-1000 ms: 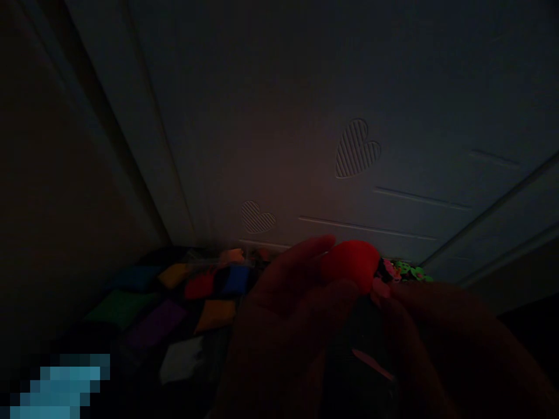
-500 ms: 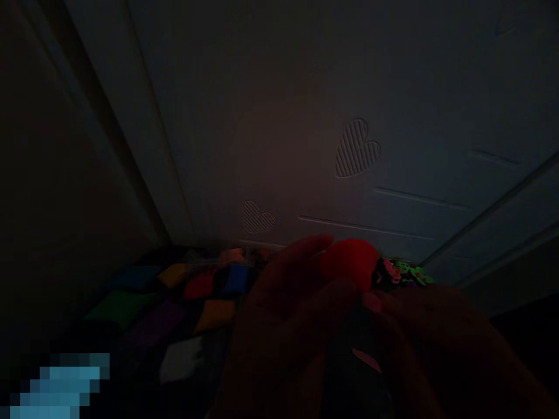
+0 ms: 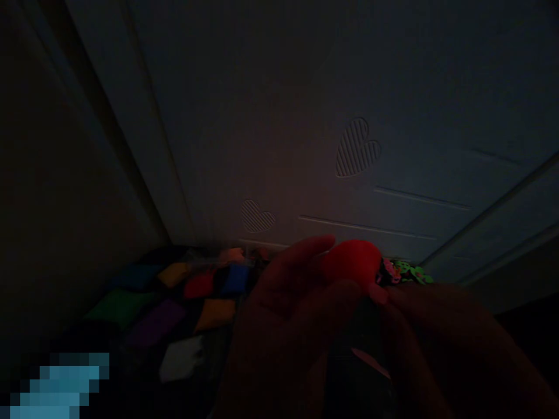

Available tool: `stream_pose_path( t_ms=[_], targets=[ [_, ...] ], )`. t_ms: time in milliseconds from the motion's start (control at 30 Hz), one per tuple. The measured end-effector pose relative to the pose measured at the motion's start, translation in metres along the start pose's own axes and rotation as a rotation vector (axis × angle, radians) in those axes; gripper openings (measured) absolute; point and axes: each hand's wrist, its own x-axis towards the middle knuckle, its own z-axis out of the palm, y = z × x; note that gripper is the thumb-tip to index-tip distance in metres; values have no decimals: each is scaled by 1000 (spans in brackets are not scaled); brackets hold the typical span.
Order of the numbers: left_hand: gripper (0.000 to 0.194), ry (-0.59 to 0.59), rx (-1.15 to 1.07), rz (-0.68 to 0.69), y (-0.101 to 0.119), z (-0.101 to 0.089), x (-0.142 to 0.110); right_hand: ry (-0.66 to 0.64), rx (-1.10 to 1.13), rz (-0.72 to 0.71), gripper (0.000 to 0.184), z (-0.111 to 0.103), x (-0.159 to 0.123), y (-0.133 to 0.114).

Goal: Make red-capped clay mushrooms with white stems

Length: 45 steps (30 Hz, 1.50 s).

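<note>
Holding one red lump (image 3: 353, 262) is one left hand (image 3: 286, 311)

The left hand (image 3: 283, 326) is holding a red lump (image 3: 353, 265); the right hand (image 3: 437, 326) is pinching a pink piece (image 3: 378, 293) at its edge. Packets (image 3: 156, 322) are lying left of the hands.

The lump (image 3: 354, 262) is red, the small piece (image 3: 378, 294) pink, 2 hearts (image 3: 357, 149) striped.
</note>
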Motion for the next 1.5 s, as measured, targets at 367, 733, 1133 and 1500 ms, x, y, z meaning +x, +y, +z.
stream_pose_path(
  t_ms=[367,733,1133,1500],
  targets=[
    [28,16,45,-12,2,2,2,-41,-104,-123,21,-12,8,13],
    [29,-5,173,-10,6,4,0,-1,-95,-104,10,-11,7,7],
    [29,-22,169,25,4,-2,0,-27,-77,-83,15,-10,7,6],
    [28,-9,168,1,6,1,1,-14,-83,-103,13,-10,9,10]
  ],
)
